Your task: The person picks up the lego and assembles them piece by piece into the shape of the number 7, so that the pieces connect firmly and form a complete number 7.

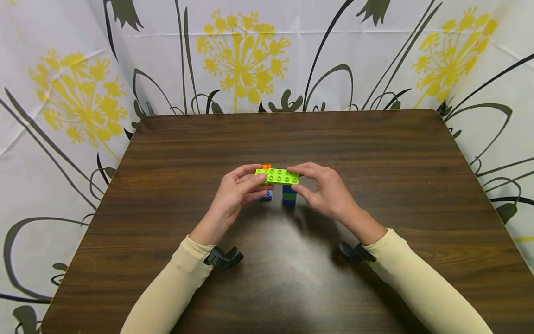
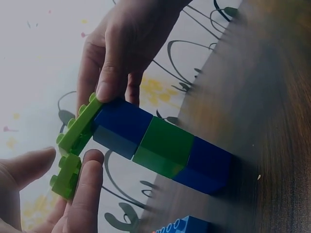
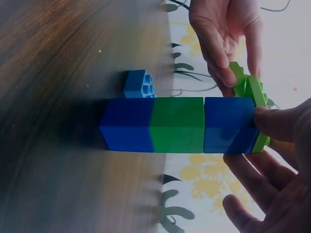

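Observation:
A tower of toy building bricks [image 1: 289,196], blue, green and blue, stands upright on the table. A long lime green brick [image 1: 282,175] lies across its top, studs up. My right hand [image 1: 325,191] pinches this long brick's right end, its thumb also beside the top blue brick [image 3: 229,125]. From the other side, my left hand [image 1: 238,191] holds a smaller lime green brick [image 2: 67,175] between thumb and fingers. That small brick sits against the long one's left end, slightly angled to it. Whether the two are joined, I cannot tell.
A lighter blue brick [image 3: 136,84] rests on the table left of the tower. Something orange with studs [image 1: 266,166] shows behind the left fingers. The brown wood-grain table [image 1: 292,134] ends at a flower-patterned curtain [image 1: 321,51].

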Action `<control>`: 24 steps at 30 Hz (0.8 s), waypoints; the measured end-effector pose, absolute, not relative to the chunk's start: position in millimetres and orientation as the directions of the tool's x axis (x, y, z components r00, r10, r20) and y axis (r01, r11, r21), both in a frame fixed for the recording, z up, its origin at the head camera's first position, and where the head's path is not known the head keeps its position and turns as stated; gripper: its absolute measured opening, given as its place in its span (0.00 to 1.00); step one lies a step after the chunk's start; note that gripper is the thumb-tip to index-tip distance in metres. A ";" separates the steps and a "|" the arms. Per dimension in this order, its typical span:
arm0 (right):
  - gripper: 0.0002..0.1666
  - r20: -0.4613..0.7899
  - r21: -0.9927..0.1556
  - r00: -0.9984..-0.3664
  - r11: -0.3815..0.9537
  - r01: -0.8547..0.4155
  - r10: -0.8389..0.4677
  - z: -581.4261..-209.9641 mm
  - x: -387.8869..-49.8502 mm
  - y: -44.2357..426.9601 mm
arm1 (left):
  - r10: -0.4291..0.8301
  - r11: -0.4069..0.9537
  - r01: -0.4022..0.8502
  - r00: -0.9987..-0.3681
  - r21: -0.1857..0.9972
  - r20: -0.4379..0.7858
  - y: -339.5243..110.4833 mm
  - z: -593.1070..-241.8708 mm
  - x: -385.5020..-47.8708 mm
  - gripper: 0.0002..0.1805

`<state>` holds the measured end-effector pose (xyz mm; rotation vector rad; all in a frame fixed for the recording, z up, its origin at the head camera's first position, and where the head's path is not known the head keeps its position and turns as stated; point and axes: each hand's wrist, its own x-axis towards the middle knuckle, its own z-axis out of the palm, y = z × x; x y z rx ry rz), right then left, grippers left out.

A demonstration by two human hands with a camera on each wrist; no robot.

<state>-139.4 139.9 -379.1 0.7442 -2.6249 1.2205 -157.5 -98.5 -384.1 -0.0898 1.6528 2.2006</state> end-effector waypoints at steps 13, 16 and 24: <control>0.25 0.289 -0.622 -0.876 0.620 -0.478 -0.385 -371.6 -137.0 139.1 | 0.278 -0.198 -0.316 -0.926 0.928 -0.256 -97.0 -385.5 -159.3 0.27; 0.25 0.287 -0.604 -0.875 0.635 -0.482 -0.390 -371.7 -137.5 139.1 | 0.276 -0.196 -0.321 -0.925 0.926 -0.262 -97.0 -385.6 -159.4 0.27; 0.24 0.274 -0.594 -0.873 0.642 -0.484 -0.403 -370.1 -139.1 139.9 | 0.273 -0.188 -0.320 -0.925 0.928 -0.264 -97.3 -384.7 -158.3 0.27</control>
